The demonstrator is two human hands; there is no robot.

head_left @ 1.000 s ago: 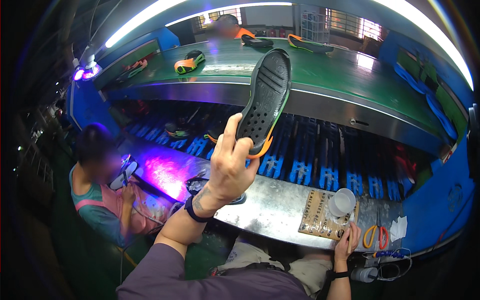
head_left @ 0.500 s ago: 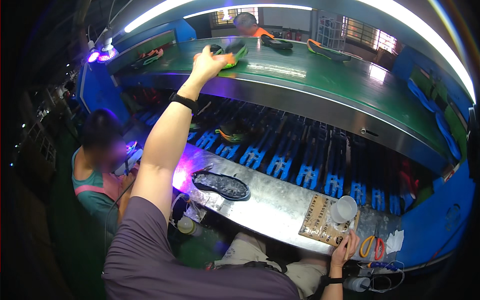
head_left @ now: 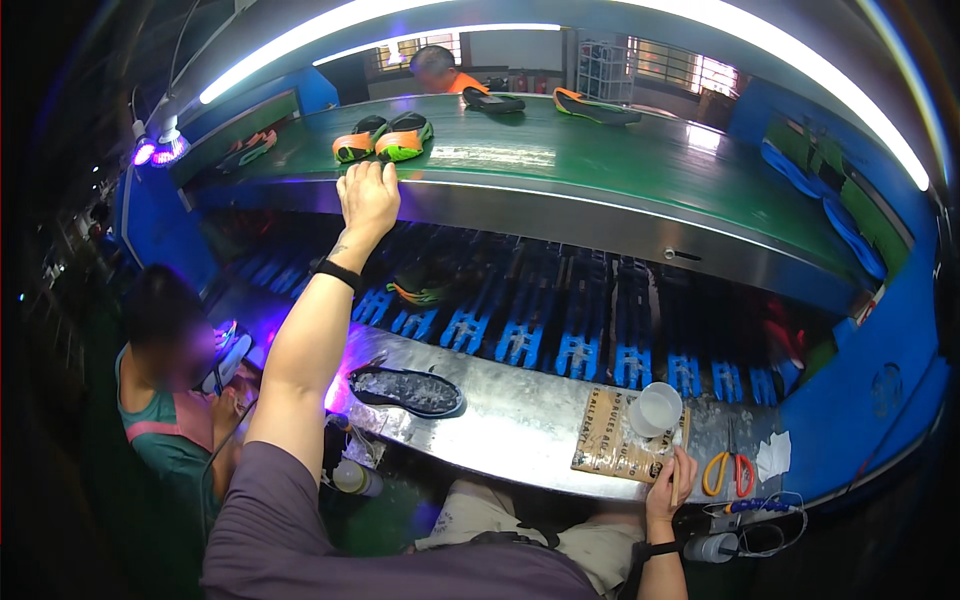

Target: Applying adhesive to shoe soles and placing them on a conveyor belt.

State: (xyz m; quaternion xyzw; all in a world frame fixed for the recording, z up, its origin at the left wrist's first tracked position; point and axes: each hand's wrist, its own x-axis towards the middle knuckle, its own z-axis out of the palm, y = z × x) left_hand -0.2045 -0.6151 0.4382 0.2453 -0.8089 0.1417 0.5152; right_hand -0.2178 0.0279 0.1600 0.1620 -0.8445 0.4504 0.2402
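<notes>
My left hand (head_left: 369, 200) is in front of the belt's near edge, its fingers curled and nothing visible in them. Just beyond it, two orange, green and black shoe soles (head_left: 402, 137) stand side by side on the green conveyor belt (head_left: 600, 160). Low on the right, my right hand (head_left: 671, 487) grips a thin light-coloured stick (head_left: 676, 478); its far end cannot be made out clearly. A translucent plastic cup (head_left: 655, 410) sits on a piece of printed brown cardboard (head_left: 600, 445) beside that hand. One dark sole (head_left: 405, 391), whitish inside, lies on the metal table (head_left: 500, 430).
Orange-handled scissors (head_left: 728, 472) and crumpled white paper (head_left: 773, 457) lie right of the cardboard. Blue-ended rack arms (head_left: 520, 340) run under the belt, with another sole (head_left: 415, 293) among them. One co-worker (head_left: 170, 400) sits at left; another (head_left: 440, 72) is behind the belt.
My left hand has let go of the soles on the belt and drawn back toward me. The whole view has shifted a little; my right hand keeps its grip on the stick.
</notes>
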